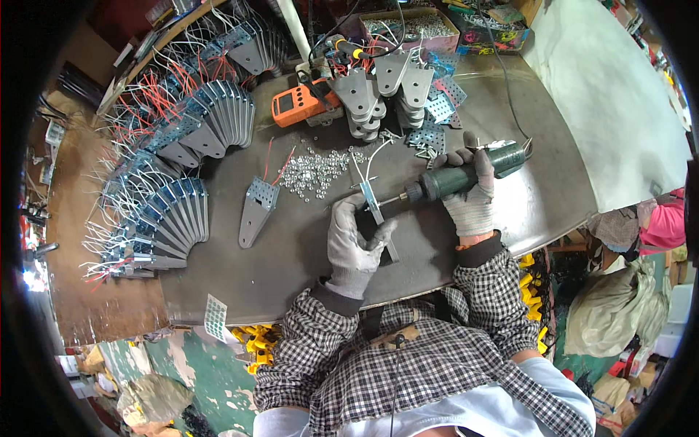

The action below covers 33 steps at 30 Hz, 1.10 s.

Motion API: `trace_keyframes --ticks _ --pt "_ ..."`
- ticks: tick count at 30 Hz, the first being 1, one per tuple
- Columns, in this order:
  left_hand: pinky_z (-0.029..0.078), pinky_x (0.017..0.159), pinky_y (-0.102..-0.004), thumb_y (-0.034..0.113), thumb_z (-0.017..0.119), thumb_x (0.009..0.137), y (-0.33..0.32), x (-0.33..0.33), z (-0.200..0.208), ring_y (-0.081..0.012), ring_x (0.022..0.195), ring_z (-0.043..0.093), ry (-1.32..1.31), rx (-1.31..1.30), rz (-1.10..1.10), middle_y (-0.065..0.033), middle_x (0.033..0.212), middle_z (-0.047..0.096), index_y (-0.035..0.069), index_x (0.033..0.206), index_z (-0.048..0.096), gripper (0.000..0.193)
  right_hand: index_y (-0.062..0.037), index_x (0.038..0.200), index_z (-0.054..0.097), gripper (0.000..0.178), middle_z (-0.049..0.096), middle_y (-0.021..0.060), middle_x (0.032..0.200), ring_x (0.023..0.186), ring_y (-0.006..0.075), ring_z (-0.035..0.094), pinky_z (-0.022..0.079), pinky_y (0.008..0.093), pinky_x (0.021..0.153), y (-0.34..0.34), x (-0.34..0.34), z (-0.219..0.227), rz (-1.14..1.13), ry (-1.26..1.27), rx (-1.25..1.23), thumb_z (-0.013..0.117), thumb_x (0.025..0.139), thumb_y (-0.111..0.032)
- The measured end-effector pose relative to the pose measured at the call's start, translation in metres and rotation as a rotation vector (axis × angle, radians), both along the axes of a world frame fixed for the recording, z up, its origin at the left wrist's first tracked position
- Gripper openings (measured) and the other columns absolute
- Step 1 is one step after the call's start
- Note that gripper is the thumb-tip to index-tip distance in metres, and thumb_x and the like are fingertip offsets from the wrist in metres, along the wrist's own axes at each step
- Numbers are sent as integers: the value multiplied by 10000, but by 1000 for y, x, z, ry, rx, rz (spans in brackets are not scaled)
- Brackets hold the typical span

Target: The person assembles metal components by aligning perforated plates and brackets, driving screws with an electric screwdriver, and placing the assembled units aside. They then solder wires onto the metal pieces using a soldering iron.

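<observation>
My left hand [348, 244], in a grey glove, grips a grey metal bracket with a blue circuit board [370, 201] on it, held on edge above the dark tabletop. White wires rise from the board. My gloved right hand [472, 207] is wrapped round a dark green electric screwdriver [444, 182]. Its bit points left and meets the board side of the bracket; whether a screw sits at the tip is too small to tell. Left of my hands lies another bracket [253, 222] with a board and red wires. Small metal nuts [313, 173] lie spread behind it.
Rows of wired brackets [226, 109] fan along the left side. An orange meter [295, 104] stands at the back beside stacked grey plates [357, 95] and loose blue boards [440, 109]. Boxes of small hardware [419, 28] sit behind. A cord [507, 80] runs to the screwdriver.
</observation>
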<state>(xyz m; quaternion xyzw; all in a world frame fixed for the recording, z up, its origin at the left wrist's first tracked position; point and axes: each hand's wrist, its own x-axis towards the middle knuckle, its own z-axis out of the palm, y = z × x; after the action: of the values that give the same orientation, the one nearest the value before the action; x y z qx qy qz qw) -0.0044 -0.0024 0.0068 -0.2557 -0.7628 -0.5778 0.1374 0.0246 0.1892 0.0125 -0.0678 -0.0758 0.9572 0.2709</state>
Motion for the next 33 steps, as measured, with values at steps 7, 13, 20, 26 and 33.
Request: trace_keyframes --ticks 7,13,20,26,33 --pt "362 489 -234 73 728 797 -1 -8 -9 -41 550 385 -255 -259 -48 8 650 468 46 791 482 247 -101 949 568 203 436 -30 765 718 108 448 442 349 822 -2 -12 -2 19 121 6 717 811 -105" --pt "361 479 -202 74 690 855 7 -9 -19 -14 558 441 -890 500 -231 22 635 499 61 774 525 185 -92 1037 557 273 424 -32 764 726 107 447 445 355 831 2 -17 -9 33 139 -7 720 820 -124" --pt "236 392 -200 425 488 976 -31 -69 21 -57 422 340 -1384 253 -407 20 629 431 98 944 543 333 -86 1223 507 470 530 -3 852 872 174 540 422 481 1003 -4 -8 5 110 139 97 748 833 -186" --pt "523 754 -260 154 526 974 -71 -31 -12 -109 836 620 -918 407 -602 -32 931 633 22 1121 607 213 -44 1214 487 427 525 6 865 839 167 534 358 523 1070 13 23 3 -5 75 43 703 856 -130" --pt "221 1137 -452 104 770 664 -41 5 -26 -353 1388 305 -143 -302 -210 -165 1508 379 32 656 651 139 -62 1196 517 433 562 6 877 843 181 569 412 513 1026 6 28 -5 -10 10 7 740 833 -142"
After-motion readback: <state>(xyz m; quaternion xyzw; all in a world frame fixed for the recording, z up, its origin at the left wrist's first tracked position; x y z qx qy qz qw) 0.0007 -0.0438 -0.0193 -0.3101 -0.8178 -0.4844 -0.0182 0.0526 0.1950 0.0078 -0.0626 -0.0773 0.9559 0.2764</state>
